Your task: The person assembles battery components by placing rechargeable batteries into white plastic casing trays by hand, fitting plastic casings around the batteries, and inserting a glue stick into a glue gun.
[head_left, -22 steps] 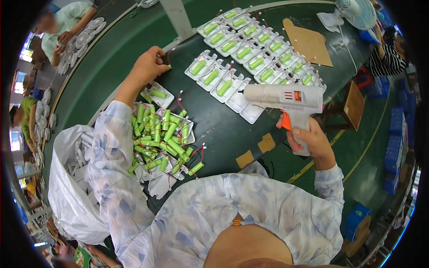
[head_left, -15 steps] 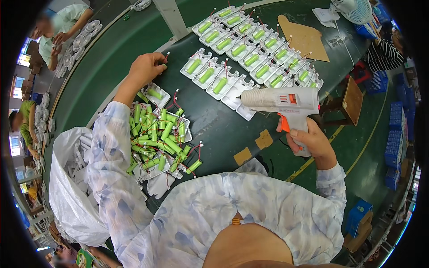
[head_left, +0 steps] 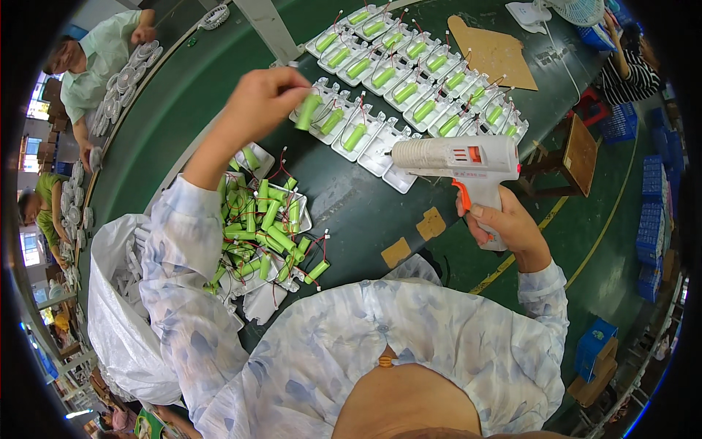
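My left hand (head_left: 265, 101) is raised over the near-left corner of the rows of white plastic housings (head_left: 374, 150). Its fingertips pinch what looks like the wire of a green cylindrical battery (head_left: 308, 112), which hangs tilted beneath them, slightly blurred. In my right hand (head_left: 508, 225) is a white glue gun (head_left: 468, 159) with an orange trigger; its nozzle points left, over the nearest housings. Most housings hold one green battery with thin red and black wires; the two nearest the nozzle show none. A heap of loose green batteries (head_left: 270, 219) lies beside my left forearm.
A white plastic sack (head_left: 117, 322) of white parts stands at left. Brown cardboard (head_left: 493, 55) lies beyond the housings, and a white fan (head_left: 581, 11) stands at the far right. A wooden stool (head_left: 574, 157) is right of the table (head_left: 344, 212). Co-workers sit across at left.
My left hand has moved right and lifted from the table's far-left edge, and a green battery now hangs from its fingers. The glue gun has barely shifted.
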Tool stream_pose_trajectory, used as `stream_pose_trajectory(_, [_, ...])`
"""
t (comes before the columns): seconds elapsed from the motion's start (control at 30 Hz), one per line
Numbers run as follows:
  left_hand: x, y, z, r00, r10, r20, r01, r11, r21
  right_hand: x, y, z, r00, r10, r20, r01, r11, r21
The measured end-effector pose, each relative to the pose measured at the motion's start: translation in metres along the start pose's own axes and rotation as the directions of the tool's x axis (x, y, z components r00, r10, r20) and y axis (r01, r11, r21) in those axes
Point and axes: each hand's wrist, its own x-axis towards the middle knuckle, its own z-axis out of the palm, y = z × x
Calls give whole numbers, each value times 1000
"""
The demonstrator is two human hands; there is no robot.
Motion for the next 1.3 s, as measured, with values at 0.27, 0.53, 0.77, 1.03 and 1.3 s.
stream_pose_trajectory(0.27, [1,45,90,840,543,-22,-527,824,206,-4,1,1,1000,-25,0,25,999,26])
stream_pose_trajectory(0.53, [3,38,120,868,495,43,-477,805,354,-9,7,-1,999,-53,-2,53,995,86])
stream_pose_trajectory(0.77, [6,36,123,890,455,16,-431,831,351,-10,12,1,997,-65,-36,69,992,107])
stream_pose_trajectory(1.03, [9,29,133,852,521,-58,-472,811,346,-9,14,1,997,-71,-31,74,990,124])
stream_pose_trajectory(1.3, [7,32,116,927,375,-4,-360,893,270,-4,15,0,991,-116,-69,125,982,144])
